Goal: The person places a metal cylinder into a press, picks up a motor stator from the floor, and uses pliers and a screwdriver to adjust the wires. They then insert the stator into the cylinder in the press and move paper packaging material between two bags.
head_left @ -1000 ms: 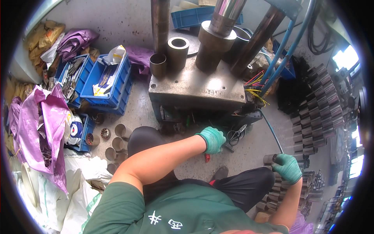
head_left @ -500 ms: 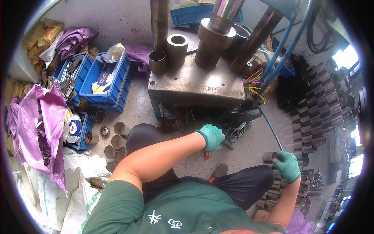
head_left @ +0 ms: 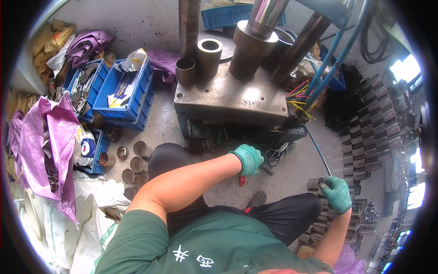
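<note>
My right hand (head_left: 336, 195), in a green knit glove, is closed round the end of a short grey metal tube (head_left: 314, 183). The tube lies sideways just beyond my right knee. Several similar tubes (head_left: 319, 223) sit below and beside that hand. My left hand (head_left: 247, 160), gloved the same way, is curled closed in front of the press's near edge; the glove hides whatever may be inside the fingers. A short dark rod (head_left: 266, 170) shows right beside its fingers. Scissors with dark loop handles (head_left: 272, 157) lie a little to the right of it.
Ahead stands a press with a steel table (head_left: 228, 98), bearing a thick-walled sleeve (head_left: 209, 61) and a thin tube (head_left: 185, 73). Blue crates (head_left: 123, 100) and loose tubes (head_left: 139, 163) are at left, stacked tubes (head_left: 374, 121) at right. A red piece (head_left: 242, 181) lies on the floor.
The view has shifted very slightly. Both hands keep nearly the same places and grips.
</note>
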A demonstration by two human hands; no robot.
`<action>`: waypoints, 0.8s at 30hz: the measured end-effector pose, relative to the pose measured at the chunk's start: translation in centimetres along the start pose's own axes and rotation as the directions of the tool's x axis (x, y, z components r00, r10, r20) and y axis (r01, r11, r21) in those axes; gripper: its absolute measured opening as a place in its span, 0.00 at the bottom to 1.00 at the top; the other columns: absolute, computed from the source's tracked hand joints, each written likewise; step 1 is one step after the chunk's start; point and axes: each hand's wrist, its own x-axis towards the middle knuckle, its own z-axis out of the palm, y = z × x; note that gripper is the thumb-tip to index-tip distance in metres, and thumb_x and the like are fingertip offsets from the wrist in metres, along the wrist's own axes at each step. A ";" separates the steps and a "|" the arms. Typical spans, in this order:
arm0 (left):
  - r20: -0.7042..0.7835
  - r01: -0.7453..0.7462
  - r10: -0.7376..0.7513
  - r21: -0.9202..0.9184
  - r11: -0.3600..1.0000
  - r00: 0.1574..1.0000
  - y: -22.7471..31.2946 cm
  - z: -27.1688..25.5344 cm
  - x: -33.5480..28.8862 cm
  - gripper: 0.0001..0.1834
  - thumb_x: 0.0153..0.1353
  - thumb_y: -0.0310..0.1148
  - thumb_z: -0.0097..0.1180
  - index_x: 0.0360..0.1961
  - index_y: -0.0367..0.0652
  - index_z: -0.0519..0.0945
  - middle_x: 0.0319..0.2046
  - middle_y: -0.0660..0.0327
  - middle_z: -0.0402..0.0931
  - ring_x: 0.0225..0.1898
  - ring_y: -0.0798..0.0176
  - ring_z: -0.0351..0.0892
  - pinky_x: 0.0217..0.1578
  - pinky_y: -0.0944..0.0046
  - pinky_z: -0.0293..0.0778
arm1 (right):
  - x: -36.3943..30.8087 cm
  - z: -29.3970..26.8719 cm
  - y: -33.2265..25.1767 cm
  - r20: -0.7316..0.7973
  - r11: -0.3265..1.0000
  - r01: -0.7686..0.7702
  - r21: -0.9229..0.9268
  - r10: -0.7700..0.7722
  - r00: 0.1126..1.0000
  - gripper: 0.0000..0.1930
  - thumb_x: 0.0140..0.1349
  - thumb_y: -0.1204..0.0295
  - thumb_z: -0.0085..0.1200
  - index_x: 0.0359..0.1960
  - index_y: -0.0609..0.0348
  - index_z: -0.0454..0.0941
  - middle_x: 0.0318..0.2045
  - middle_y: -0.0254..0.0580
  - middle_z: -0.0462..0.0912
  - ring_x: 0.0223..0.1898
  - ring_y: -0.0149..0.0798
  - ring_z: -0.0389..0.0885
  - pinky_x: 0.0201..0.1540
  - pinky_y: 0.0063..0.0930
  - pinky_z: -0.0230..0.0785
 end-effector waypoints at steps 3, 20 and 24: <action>0.001 -0.003 0.003 -0.001 1.000 1.000 0.0 0.0 0.0 0.24 0.63 0.49 0.65 0.53 0.44 0.86 0.49 0.49 0.85 0.51 0.45 0.87 0.50 0.47 0.82 | 0.1 0.0 0.7 0.013 0.997 -0.007 -0.079 0.008 1.000 0.12 0.62 0.68 0.63 0.33 0.68 0.83 0.24 0.59 0.79 0.23 0.52 0.76 0.31 0.42 0.71; 0.003 0.000 0.000 0.009 1.000 1.000 -0.2 0.3 0.0 0.23 0.63 0.48 0.65 0.52 0.44 0.87 0.48 0.49 0.86 0.51 0.45 0.87 0.50 0.48 0.82 | 2.9 -4.1 -0.9 0.103 0.999 -0.037 0.000 0.036 0.994 0.16 0.64 0.69 0.57 0.49 0.65 0.87 0.36 0.59 0.87 0.36 0.52 0.88 0.44 0.38 0.79; -0.002 -0.013 0.013 0.011 1.000 1.000 0.0 0.4 0.3 0.22 0.63 0.48 0.65 0.51 0.43 0.87 0.47 0.49 0.86 0.50 0.45 0.87 0.50 0.47 0.82 | 2.6 -3.9 0.0 0.180 0.969 0.151 -0.196 -0.116 0.977 0.14 0.62 0.69 0.57 0.45 0.62 0.88 0.38 0.59 0.87 0.40 0.61 0.86 0.47 0.48 0.79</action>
